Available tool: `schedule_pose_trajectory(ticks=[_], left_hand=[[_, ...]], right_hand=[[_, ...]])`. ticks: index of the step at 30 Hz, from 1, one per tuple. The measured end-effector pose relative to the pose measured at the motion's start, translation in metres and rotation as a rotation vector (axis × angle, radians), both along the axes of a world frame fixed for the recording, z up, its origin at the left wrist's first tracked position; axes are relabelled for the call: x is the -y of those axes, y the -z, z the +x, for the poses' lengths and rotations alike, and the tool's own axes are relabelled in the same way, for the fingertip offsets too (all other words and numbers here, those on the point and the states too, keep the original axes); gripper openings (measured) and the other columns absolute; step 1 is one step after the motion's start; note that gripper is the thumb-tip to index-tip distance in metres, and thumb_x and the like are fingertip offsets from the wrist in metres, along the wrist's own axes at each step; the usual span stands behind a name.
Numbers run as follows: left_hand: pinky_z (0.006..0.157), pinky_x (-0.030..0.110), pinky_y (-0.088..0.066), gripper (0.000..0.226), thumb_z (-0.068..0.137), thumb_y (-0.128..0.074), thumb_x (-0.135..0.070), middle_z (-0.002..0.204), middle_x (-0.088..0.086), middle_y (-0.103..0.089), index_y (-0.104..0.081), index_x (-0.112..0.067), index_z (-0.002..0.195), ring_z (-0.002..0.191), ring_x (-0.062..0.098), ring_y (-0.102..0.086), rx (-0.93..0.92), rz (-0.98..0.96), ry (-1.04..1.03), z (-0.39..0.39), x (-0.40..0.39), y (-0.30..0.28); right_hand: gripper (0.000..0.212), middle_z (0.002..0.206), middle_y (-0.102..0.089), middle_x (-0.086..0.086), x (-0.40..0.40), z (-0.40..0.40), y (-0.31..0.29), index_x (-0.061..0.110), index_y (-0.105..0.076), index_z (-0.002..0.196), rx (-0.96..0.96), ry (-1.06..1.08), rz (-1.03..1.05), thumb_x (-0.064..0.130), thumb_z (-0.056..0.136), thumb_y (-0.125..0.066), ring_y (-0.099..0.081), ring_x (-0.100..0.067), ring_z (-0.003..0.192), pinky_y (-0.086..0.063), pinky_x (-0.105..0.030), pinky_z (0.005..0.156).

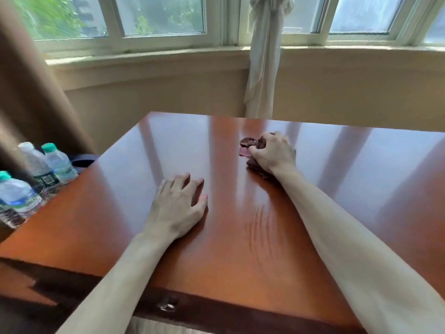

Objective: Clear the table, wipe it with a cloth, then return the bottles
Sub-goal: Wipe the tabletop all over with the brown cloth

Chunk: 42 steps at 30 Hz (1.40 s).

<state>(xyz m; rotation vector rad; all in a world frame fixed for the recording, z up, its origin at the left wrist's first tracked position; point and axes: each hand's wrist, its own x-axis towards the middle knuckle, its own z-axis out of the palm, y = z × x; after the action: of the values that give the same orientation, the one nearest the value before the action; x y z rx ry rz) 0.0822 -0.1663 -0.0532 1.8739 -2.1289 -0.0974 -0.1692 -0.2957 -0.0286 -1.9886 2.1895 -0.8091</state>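
A glossy reddish wooden table (361,179) fills the middle of the view. My right hand (273,153) grips a crumpled dark brown cloth (251,142) and holds it on the tabletop toward the far side. My left hand (179,204) rests flat on the table with fingers spread, nearer to me and left of the cloth. Three plastic water bottles with green caps (56,165) stand off the table's left edge, on something lower that I cannot make out. Faint streaks (258,227) mark the surface between my arms.
A brown curtain (31,92) hangs at the left beside the bottles. A tied white curtain (263,68) hangs behind the table's far edge, under the windows. A drawer handle (167,306) shows on the table's front edge.
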Motion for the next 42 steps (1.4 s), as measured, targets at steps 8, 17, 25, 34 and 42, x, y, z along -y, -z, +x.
schedule_pose_trajectory(ticks=[8,17,25,34,42], left_hand=[[0.11,0.042,-0.042,0.052,0.09,-0.041,-0.047,0.137,-0.003,-0.056,-0.058,-0.026,0.134,0.131,0.017,-0.05,-0.312,0.025,0.002,0.028,-0.033,-0.026],[0.115,0.038,-0.033,0.063,0.095,-0.024,-0.056,0.148,-0.004,-0.048,-0.052,-0.025,0.143,0.138,0.02,-0.041,-0.172,0.011,-0.093,0.056,-0.144,-0.014],[0.108,0.043,-0.04,0.059,0.09,-0.03,-0.061,0.136,-0.005,-0.058,-0.058,-0.035,0.136,0.125,0.023,-0.05,0.074,0.097,0.011,0.08,-0.119,-0.042],[0.119,0.051,-0.021,0.064,0.097,-0.03,-0.067,0.159,0.015,-0.032,-0.029,-0.039,0.155,0.147,0.035,-0.027,0.009,0.096,-0.495,0.209,-0.028,-0.006],[0.109,0.046,-0.033,0.061,0.098,-0.029,-0.063,0.14,0.014,-0.046,-0.026,-0.04,0.154,0.131,0.033,-0.043,0.049,0.037,-0.55,0.205,-0.036,-0.001]], right_hand=[[0.041,0.102,-0.058,0.004,-0.132,0.101,0.0,0.028,-0.065,0.099,0.018,-0.482,-0.038,0.058,0.075,-0.051,-0.052,-0.023,0.1,-0.047,-0.037,0.084],[0.033,0.097,-0.055,0.01,-0.271,0.103,0.008,0.029,-0.062,0.092,0.019,-0.486,-0.114,0.057,0.076,-0.056,-0.055,-0.019,0.101,-0.045,-0.034,0.078],[0.038,0.102,-0.061,-0.002,-0.263,0.098,0.009,0.023,-0.064,0.092,-0.067,-0.216,-0.166,0.058,0.079,-0.055,-0.056,-0.031,0.102,-0.045,-0.04,0.083],[0.032,0.103,-0.058,-0.002,-0.084,0.256,0.01,0.021,-0.063,0.093,-0.009,-0.452,-0.084,0.051,0.083,-0.061,-0.053,-0.029,0.101,-0.037,-0.037,0.078],[0.025,0.09,-0.054,0.011,-0.007,0.338,-0.001,0.033,-0.049,0.075,0.069,-0.747,-0.021,0.054,0.078,-0.063,-0.051,-0.019,0.092,-0.043,-0.037,0.072]])
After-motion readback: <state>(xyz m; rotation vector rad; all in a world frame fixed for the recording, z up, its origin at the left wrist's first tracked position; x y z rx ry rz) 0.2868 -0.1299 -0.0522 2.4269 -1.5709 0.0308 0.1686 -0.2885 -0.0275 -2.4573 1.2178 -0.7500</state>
